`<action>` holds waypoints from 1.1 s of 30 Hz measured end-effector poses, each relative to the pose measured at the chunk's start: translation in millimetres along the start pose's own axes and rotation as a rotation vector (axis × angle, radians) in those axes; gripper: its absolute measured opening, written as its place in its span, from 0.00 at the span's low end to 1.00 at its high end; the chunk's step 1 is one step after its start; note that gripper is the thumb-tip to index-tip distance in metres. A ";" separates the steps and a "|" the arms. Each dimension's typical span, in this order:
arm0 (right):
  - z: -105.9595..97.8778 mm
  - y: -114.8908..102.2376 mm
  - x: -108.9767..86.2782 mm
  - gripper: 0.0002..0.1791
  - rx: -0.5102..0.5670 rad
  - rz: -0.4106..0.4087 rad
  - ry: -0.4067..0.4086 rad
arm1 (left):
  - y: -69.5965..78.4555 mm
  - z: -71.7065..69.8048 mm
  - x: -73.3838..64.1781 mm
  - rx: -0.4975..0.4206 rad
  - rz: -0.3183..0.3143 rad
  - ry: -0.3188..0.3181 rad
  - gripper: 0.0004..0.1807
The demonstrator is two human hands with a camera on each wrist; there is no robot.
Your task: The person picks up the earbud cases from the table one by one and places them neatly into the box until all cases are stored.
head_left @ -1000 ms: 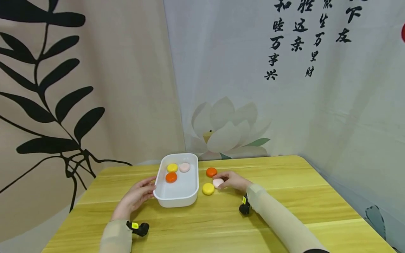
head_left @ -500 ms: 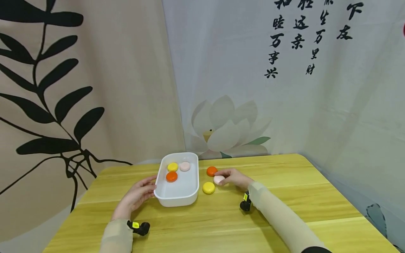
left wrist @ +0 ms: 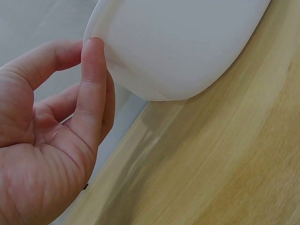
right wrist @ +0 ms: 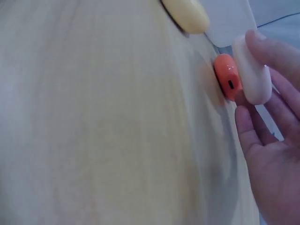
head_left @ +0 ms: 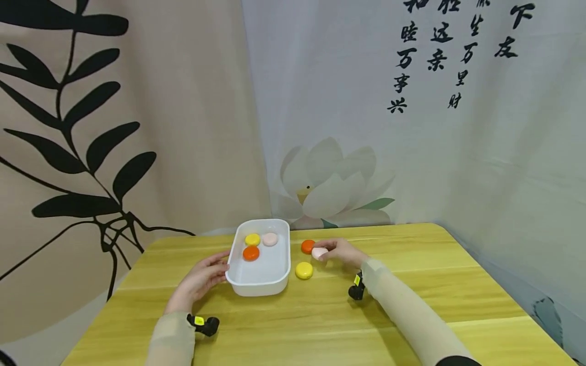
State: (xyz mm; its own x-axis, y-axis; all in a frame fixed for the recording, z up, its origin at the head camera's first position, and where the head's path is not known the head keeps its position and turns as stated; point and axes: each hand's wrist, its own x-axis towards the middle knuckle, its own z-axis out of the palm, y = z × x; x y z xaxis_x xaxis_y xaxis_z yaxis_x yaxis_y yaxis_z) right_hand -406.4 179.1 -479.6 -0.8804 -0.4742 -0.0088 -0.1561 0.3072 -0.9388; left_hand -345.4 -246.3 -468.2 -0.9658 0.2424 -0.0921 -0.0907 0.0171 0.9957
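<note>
My left hand [head_left: 201, 279] holds the left wall of a white rectangular tray [head_left: 258, 290]. In the left wrist view, its thumb and a finger pinch the tray's rim [left wrist: 140, 89]. Inside the tray lie a yellow disc [head_left: 252, 239], a pink disc [head_left: 270, 239] and an orange disc [head_left: 251, 253]. Right of the tray, my right hand [head_left: 341, 251] grips a second pale pink disc [right wrist: 251, 70] between thumb and fingers, tilted and raised over the table. Just beyond it sits another orange disc [right wrist: 227, 75], with a dark slot in its side.
A second yellow disc [head_left: 304, 270] lies on the wooden table [head_left: 274, 330] beside the tray's right wall. Close behind the table's far edge hangs a printed cloth backdrop [head_left: 206, 127]. Both forearms wear long pale sleeves [head_left: 403, 305] with small black cameras at the wrists.
My right hand has lifted the pink disc off the table, up beside the orange disc and away from the yellow one. The left hand keeps its hold on the tray.
</note>
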 end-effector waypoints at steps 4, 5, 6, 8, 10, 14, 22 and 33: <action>-5.3 -4.6 0.9 0.27 0.007 -0.009 0.022 | 0.4 2.1 3.7 -0.002 0.002 0.008 0.32; -5.7 -5.7 1.3 0.28 0.012 -0.005 0.025 | 0.1 2.0 3.7 -0.002 0.005 0.006 0.32; -5.9 -6.2 1.9 0.28 0.015 -0.002 0.032 | -0.4 1.8 3.4 -0.004 0.005 0.010 0.32; -5.4 -7.1 3.5 0.29 0.029 0.001 0.040 | -1.4 0.9 2.5 -0.009 0.002 0.019 0.31; -5.4 -6.7 5.0 0.29 0.033 0.004 0.045 | -2.7 -0.6 1.1 -0.006 -0.002 0.020 0.32; -4.6 -10.2 5.6 0.30 0.018 0.008 0.059 | -5.1 -3.3 -1.9 -0.012 -0.005 0.022 0.33; -9.6 -29.1 4.4 0.28 -0.042 -0.047 0.104 | -3.1 -4.3 -2.8 0.007 0.006 0.034 0.33; -18.2 -41.6 5.4 0.28 -0.032 -0.076 0.122 | 1.8 0.9 0.6 0.017 -0.002 0.019 0.31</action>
State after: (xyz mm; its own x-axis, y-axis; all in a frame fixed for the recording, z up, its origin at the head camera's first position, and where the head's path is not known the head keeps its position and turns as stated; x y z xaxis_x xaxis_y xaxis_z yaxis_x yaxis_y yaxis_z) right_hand -412.8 178.8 -434.4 -0.9130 -0.3941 0.1053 -0.2367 0.3016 -0.9236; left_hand -346.0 -245.2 -466.5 -0.9701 0.2235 -0.0943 -0.0890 0.0338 0.9955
